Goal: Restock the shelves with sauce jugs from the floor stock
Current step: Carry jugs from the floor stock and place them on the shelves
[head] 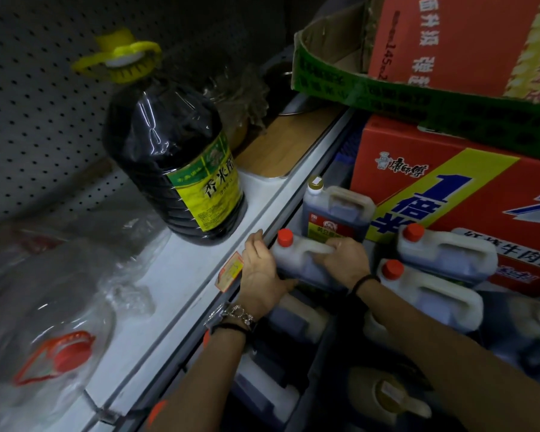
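A white sauce jug with a red cap [296, 255] stands among the floor stock just below the shelf edge [200, 275]. My right hand [343, 257] grips its top handle. My left hand [259, 272] cups the jug's left side, thumb under it, fingers against the shelf lip. Two more red-capped jugs [443, 254] [427, 294] lie to the right. A gold-capped dark jug [334, 213] stands behind. Other jugs sit below my arms, partly hidden.
On the white shelf stands a big dark vinegar bottle with a yellow cap [172, 163]. Clear plastic-wrapped bottles with a red cap [56, 357] fill the shelf's near left. Red noodle cartons [449, 188] and a green-edged carton [356, 85] stack at right.
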Motion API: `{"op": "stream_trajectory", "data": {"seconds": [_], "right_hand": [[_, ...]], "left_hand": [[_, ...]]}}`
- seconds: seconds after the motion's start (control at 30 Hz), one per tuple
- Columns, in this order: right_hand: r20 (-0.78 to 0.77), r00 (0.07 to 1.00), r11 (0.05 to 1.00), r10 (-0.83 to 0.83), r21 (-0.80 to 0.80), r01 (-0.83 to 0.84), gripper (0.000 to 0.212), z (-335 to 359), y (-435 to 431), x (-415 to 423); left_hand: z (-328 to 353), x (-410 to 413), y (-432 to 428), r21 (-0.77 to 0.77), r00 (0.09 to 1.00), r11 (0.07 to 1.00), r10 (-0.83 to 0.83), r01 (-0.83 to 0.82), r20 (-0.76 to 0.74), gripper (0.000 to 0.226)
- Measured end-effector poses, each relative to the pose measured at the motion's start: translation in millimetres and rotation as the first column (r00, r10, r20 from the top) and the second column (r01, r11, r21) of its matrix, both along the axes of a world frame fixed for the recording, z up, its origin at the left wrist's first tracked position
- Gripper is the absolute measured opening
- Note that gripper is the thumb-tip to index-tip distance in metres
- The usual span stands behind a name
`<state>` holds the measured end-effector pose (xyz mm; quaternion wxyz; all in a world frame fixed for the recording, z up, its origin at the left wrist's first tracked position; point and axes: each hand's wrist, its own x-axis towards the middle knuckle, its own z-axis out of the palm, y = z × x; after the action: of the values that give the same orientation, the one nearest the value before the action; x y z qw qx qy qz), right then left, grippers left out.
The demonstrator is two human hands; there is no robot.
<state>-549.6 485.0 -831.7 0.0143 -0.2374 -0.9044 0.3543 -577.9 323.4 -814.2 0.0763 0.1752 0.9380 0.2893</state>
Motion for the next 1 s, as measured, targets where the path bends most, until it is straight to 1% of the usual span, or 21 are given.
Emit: {"op": "stream_trajectory", "data": {"seconds": [0.13, 0.2, 0.27, 0.33, 0.37, 0.4, 0.47, 0.5, 0.57, 0.63, 0.7, 0.73, 0.8, 0.87, 0.93, 1.0], "right_hand": [[-0.059, 0.998, 0.999, 0.025, 0.027, -0.024, 0.018, 19, 6, 1], [-0.095, 0.994, 0.998, 0.052, 0.049, -0.048, 0.014, 36, 9, -1], [-0.136, 0.987, 0.995, 0.085, 0.055, -0.078, 0.013, 55, 9, -4], [-0.177, 0.978, 0.993, 0.112, 0.066, -0.102, 0.012, 75, 9, -7], [-0.19, 0.975, 0.993, 0.113, 0.066, -0.102, 0.015, 87, 9, -7], [-0.206, 0.973, 0.993, 0.108, 0.062, -0.097, 0.024, 98, 9, -7], [-0.244, 0.964, 0.994, 0.104, 0.041, -0.097, 0.033, 121, 8, -6], [-0.26, 0.959, 0.994, 0.111, 0.029, -0.108, 0.033, 131, 8, -4], [-0.297, 0.945, 0.99, 0.14, 0.029, -0.138, 0.029, 151, 6, -1], [-0.34, 0.926, 0.986, 0.164, 0.032, -0.163, 0.03, 169, 4, 2], [-0.36, 0.914, 0.982, 0.185, 0.034, -0.185, 0.025, 183, 2, 5], [-0.363, 0.911, 0.981, 0.193, 0.041, -0.192, 0.024, 189, 2, 6], [-0.369, 0.905, 0.977, 0.212, 0.063, -0.204, 0.03, 199, 0, 8], [-0.366, 0.903, 0.975, 0.223, 0.09, -0.204, 0.036, 208, -1, 10], [-0.358, 0.901, 0.968, 0.246, 0.128, -0.214, 0.041, 218, -2, 12], [-0.347, 0.899, 0.963, 0.265, 0.149, -0.226, 0.04, 228, -2, 15]], "left_hand": [[0, -6, 0, 0.057, 0.998, 0.998, 0.029, -0.032, 0.061, 0.119], [2, -7, -1, 0.069, 0.994, 0.998, 0.009, -0.017, 0.106, 0.123], [4, -9, -4, 0.103, 0.987, 0.995, -0.031, 0.015, 0.16, 0.133], [7, -11, -8, 0.191, 0.973, 0.981, -0.069, 0.026, 0.221, 0.145], [10, -13, -10, 0.237, 0.967, 0.971, -0.082, 0.023, 0.242, 0.149], [11, -16, -13, 0.294, 0.961, 0.956, -0.094, 0.014, 0.259, 0.15], [14, -24, -20, 0.431, 0.939, 0.902, -0.151, 0.003, 0.31, 0.149], [19, -28, -24, 0.486, 0.924, 0.874, -0.193, 0.01, 0.329, 0.148], [32, -31, -32, 0.545, 0.902, 0.838, -0.265, 0.04, 0.341, 0.143], [45, -33, -37, 0.553, 0.883, 0.828, -0.325, 0.093, 0.338, 0.134], [56, -33, -40, 0.55, 0.863, 0.82, -0.385, 0.158, 0.326, 0.122], [61, -32, -41, 0.554, 0.859, 0.816, -0.396, 0.166, 0.326, 0.117], [69, -30, -41, 0.573, 0.86, 0.808, -0.383, 0.135, 0.337, 0.108], [75, -25, -42, 0.584, 0.87, 0.805, -0.359, 0.104, 0.338, 0.106], [80, -20, -43, 0.582, 0.88, 0.808, -0.34, 0.093, 0.332, 0.109], [85, -15, -43, 0.599, 0.884, 0.797, -0.335, 0.081, 0.327, 0.109]]}}
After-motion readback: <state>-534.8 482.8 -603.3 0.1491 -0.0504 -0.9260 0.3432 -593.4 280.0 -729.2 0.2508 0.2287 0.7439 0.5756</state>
